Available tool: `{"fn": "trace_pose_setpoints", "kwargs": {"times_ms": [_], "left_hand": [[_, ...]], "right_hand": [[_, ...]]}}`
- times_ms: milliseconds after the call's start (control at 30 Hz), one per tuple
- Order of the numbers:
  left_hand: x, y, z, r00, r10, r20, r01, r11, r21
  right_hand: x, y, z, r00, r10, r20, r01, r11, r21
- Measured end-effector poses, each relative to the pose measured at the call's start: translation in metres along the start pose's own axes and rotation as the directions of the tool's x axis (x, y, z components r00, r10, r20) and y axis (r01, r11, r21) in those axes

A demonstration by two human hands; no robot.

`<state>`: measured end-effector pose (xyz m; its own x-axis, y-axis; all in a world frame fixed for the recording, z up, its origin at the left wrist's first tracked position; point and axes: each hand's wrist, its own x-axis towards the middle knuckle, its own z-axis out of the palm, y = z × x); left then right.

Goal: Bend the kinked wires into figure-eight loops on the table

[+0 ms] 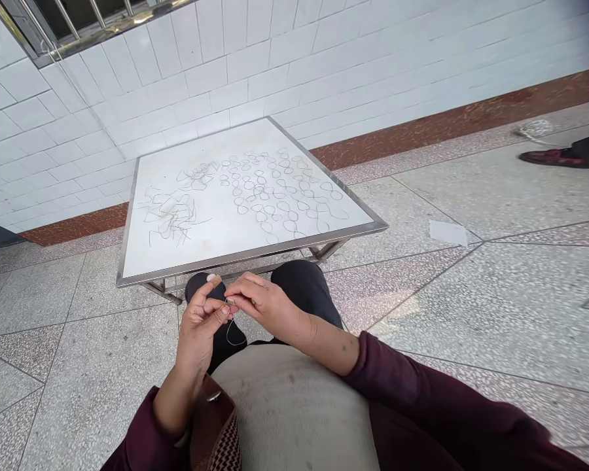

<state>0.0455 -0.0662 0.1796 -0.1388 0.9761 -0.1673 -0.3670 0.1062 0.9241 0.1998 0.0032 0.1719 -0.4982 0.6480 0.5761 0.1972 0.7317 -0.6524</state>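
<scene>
Above my lap, my left hand [201,320] and my right hand [267,306] meet with their fingertips pinched together. Between them is a thin wire [228,337], whose curved loop hangs below the fingers; the part inside the pinch is hidden. White wrapping, like tape, covers a fingertip of my left hand. Ahead of my knees, a low white table [201,258] with a metal rim carries two sets of similar wires. A tangled heap of loose wire pieces [177,219] lies on its left side. Rows of figure-eight wire loops [285,196] lie on its right.
The table stands against a white tiled wall [255,59]. At the upper left is a barred window [83,19]. A white sheet [447,233] lies on the speckled floor to the right. Farther right, another person's shoe [559,157] shows near a whitish bundle [537,129].
</scene>
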Motion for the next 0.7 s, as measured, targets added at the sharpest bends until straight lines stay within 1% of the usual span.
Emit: {"fn": "trace_pose_setpoints", "kwargs": {"times_ms": [200, 267, 333, 400, 467, 533, 633, 700], "left_hand": [[-0.003, 0.003, 0.000, 1.000, 0.012, 0.027, -0.014, 0.999, 0.041], [-0.003, 0.004, -0.002, 0.999, 0.009, 0.034, -0.012, 0.995, 0.095], [-0.003, 0.006, -0.005, 0.999, 0.003, 0.042, -0.010, 0.986, 0.168], [-0.003, 0.007, -0.007, 0.999, 0.002, 0.051, -0.012, 0.979, 0.202], [-0.003, 0.008, -0.008, 0.998, 0.010, 0.054, -0.020, 0.983, 0.185], [-0.003, 0.009, -0.008, 0.999, 0.010, 0.052, -0.018, 0.988, 0.150], [-0.004, 0.013, -0.007, 0.999, -0.018, 0.051, 0.011, 0.992, 0.126], [-0.004, 0.017, -0.006, 0.997, -0.046, 0.062, 0.040, 0.994, 0.105]], "right_hand": [[0.000, -0.007, 0.002, 1.000, 0.008, 0.029, -0.005, 0.994, -0.111], [0.000, -0.007, 0.002, 0.999, 0.021, 0.031, -0.017, 0.994, -0.103], [-0.001, -0.007, 0.002, 0.999, 0.021, 0.030, -0.018, 0.997, -0.069], [-0.001, -0.007, 0.003, 1.000, 0.008, 0.028, -0.007, 1.000, -0.028], [-0.001, -0.006, 0.004, 1.000, -0.004, 0.026, 0.004, 1.000, 0.000], [-0.001, -0.005, 0.004, 1.000, 0.010, 0.023, -0.010, 1.000, 0.006], [-0.001, -0.004, 0.002, 0.999, 0.026, 0.041, -0.027, 1.000, 0.013], [-0.001, -0.005, 0.000, 0.998, 0.008, 0.065, -0.010, 0.999, 0.031]]}}
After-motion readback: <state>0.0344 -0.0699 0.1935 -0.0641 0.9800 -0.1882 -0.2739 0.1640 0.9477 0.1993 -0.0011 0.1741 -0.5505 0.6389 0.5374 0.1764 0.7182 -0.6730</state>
